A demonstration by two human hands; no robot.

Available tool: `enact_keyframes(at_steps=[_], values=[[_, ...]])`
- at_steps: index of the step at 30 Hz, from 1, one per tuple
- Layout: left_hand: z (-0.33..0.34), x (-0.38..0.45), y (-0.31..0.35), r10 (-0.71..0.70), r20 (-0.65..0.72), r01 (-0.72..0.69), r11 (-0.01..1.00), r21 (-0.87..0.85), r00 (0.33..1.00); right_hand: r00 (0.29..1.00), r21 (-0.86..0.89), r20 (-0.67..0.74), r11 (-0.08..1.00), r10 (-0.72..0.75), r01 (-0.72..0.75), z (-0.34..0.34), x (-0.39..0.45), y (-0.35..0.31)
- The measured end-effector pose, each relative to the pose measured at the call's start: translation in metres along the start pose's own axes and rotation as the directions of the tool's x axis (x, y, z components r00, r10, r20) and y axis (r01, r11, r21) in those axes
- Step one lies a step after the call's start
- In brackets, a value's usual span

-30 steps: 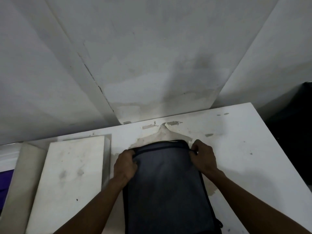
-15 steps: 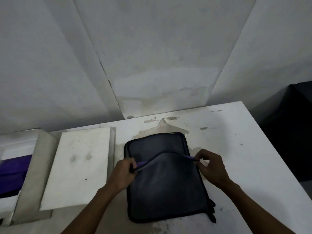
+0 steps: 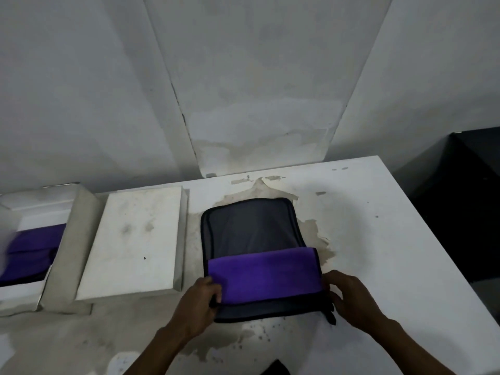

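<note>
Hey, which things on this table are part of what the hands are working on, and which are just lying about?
In hand: dark case; its purple-lined flap, folded toward the person.
Lying about: flat white box; open white box with a purple thing inside; black cabinet beside the table.

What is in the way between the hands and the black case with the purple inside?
Nothing visible. The left hand grips the left edge of the purple flap of the case, and the right hand holds the flap's right edge.
</note>
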State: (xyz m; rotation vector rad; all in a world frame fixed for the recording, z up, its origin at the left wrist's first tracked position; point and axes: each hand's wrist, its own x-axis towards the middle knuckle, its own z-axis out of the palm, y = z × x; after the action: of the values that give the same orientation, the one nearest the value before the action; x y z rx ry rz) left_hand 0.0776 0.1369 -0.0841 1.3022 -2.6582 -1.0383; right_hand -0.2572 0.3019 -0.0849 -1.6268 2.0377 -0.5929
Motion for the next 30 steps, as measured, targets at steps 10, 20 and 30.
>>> enact_keyframes(at_steps=[10,20,30], values=[[0.011,-0.015,0.003,0.008,0.059,-0.015,0.992,0.125,0.998,0.997,-0.058,0.070,0.998,0.043,-0.039,0.005,-0.014,-0.003],[0.005,-0.009,0.011,-0.103,0.170,0.089,0.992,0.091,0.980,0.979,-0.050,0.014,0.978,0.205,-0.204,0.002,-0.010,-0.023],[-0.016,0.042,0.015,-0.270,-0.145,0.292,0.941,0.168,0.952,0.908,-0.006,0.049,0.909,0.417,-0.417,0.009,0.069,-0.022]])
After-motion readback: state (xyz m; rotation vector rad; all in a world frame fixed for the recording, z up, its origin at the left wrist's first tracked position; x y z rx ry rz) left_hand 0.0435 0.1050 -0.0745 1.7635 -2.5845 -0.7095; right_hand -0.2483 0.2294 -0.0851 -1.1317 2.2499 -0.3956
